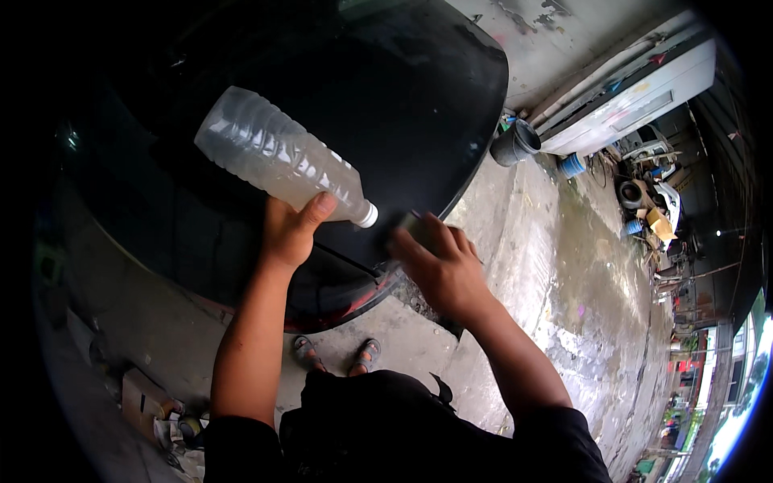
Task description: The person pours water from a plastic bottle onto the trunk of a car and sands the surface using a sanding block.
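Note:
My left hand [291, 231] is closed round the neck end of a large ribbed clear plastic bottle [274, 149]. Cloudy liquid shows inside it. The bottle lies tilted over the dark car body [386, 88], its white-capped end low and pointing right. My right hand [447, 270] is at the rounded corner of the car, just right of the bottle's cap. Its fingers are wrapped over a small dark block-like pad [419, 231], partly hidden and smeared by motion. A red tail light [354, 306] curves along the car's edge below my hands.
Beside the far wall stand a black bucket [515, 143] and a blue pail [572, 165]. A pale panel [636, 105] leans there, with car parts and clutter further right. Wet concrete floor [580, 274] stretches along the right. Boxes and cans [149, 402] lie at lower left.

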`<move>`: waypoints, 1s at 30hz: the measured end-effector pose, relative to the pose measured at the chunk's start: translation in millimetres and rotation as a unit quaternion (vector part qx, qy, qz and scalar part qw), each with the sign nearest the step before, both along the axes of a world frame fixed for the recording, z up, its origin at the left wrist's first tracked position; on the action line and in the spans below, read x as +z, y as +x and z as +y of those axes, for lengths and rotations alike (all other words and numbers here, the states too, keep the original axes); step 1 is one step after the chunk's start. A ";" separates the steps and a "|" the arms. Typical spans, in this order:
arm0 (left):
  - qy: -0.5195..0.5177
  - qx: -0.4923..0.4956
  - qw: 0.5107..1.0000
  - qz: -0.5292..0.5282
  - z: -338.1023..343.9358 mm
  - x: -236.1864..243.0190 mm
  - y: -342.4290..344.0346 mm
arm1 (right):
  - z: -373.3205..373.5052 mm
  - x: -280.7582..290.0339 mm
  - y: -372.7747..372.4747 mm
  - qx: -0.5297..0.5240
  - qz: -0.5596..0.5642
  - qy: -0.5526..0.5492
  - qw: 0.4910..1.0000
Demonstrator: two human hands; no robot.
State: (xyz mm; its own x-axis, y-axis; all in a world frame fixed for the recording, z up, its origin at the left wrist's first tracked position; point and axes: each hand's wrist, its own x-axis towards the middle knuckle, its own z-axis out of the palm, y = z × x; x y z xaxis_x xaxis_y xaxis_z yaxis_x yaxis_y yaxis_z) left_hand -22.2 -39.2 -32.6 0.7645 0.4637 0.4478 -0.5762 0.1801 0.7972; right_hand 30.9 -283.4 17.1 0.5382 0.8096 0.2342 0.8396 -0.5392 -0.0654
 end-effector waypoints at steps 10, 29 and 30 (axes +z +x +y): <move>-0.005 0.001 1.000 0.006 0.0 3.9 0.3 | -13.1 13.2 11.8 0.039 0.026 -0.023 0.999; 0.000 0.014 1.000 0.005 -6.2 9.8 3.1 | -23.1 20.0 26.1 0.159 0.033 -0.046 0.986; -0.004 0.022 1.000 -0.003 -9.4 12.2 3.1 | -37.2 22.3 28.9 0.152 0.027 -0.064 0.986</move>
